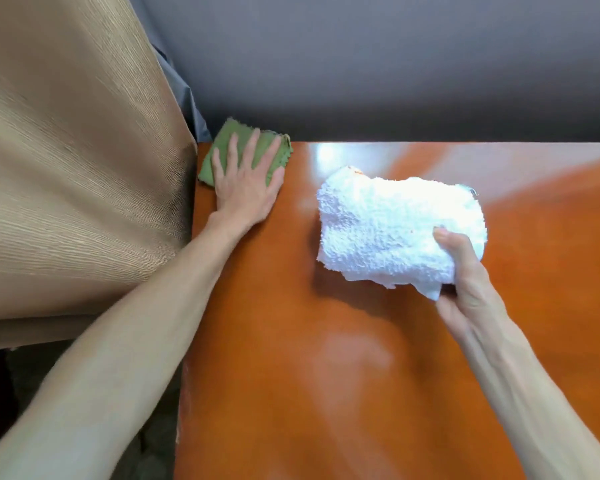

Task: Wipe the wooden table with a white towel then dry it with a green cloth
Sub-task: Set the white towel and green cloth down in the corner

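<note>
A glossy orange-brown wooden table is seen from above, with pale reflections spread across its surface; 2 bare forearms are extended over it. The left hand is laid flat, palm down, at the far left corner of the table; its fingers are spread apart and pressed on top of a green cloth, so its grip is open and nothing is pinched. The green cloth is folded into a small pad, lies at that corner against the far edge, and is partly covered by the hand; a scalloped edge is visible on its right side. The right hand is positioned toward the middle right of the table; a white towel is held in its grip, with the thumb pressed on the upper face of the towel and the other fingers hidden beneath it. The white towel is bunched into a thick, fluffy bundle; a shadow is cast beneath its near edge, and it cannot be told whether the towel touches the table. The 2 cloths are well apart. A beige ribbed fabric is draped just beside the left edge of the table; a grey wall is seen behind the far edge.
</note>
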The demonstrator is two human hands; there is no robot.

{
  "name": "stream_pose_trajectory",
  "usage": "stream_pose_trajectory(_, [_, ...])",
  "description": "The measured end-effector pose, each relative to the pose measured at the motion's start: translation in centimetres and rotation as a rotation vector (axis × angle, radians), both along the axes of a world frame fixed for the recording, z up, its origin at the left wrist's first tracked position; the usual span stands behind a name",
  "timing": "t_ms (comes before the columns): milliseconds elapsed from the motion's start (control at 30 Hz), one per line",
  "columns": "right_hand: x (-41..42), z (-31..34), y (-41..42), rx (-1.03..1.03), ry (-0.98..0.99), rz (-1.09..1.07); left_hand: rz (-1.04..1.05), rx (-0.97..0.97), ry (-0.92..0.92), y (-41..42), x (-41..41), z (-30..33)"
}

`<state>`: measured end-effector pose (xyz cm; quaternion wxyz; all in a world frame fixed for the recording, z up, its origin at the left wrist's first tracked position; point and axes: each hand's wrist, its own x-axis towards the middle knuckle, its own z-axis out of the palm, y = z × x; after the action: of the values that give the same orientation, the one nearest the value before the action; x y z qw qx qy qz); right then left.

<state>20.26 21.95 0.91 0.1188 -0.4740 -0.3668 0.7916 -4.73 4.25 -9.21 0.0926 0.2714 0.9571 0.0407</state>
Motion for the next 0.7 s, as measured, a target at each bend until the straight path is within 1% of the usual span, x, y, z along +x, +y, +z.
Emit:
stream_pose_trajectory(67, [-0.2, 0.0, 0.0, 0.006, 0.022, 0.003, -0.048, -0.019, 0.008, 2.6, -0.2, 0.3])
stream_pose_trajectory(133, [-0.4, 0.1, 0.1, 0.029, 0.040, -0.008, -0.127, -0.036, 0.024, 4.5, 1.3, 0.8])
stream_pose_trajectory(233, [-0.8, 0.6, 0.5, 0.044, 0.062, -0.007, -0.341, -0.116, 0.019, 5.2, 6.1, 0.9])
stream_pose_trajectory(300, [-1.0, 0.9, 0.8, 0.034, 0.074, 0.003, -0.426, -0.030, -0.024, 3.8, 9.7, 0.7])
stream_pose_trajectory(367, [-1.2, 1.1, 0.9, 0.041, 0.082, 0.027, -0.458, 0.071, -0.044, 1.0, 13.3, 0.2])
stream_pose_trajectory(467, [-1.7, 0.8, 0.5, 0.039, 0.073, 0.036, -0.448, 0.032, -0.032, -4.4, 17.7, -0.2])
stream_pose_trajectory(533, [-2.1, 0.6, 0.1, 0.004, 0.083, 0.043, -0.418, 0.017, -0.024, -7.7, 18.3, -0.2])
stream_pose_trajectory(600, [-2.4, 0.2, -0.1, -0.031, 0.095, 0.044, -0.327, 0.010, -0.008, -9.7, 16.4, -0.4])
stream_pose_trajectory(700, [-2.6, -0.3, -0.1, -0.054, 0.100, 0.032, -0.151, -0.010, 0.005, -9.6, 10.8, -0.5])
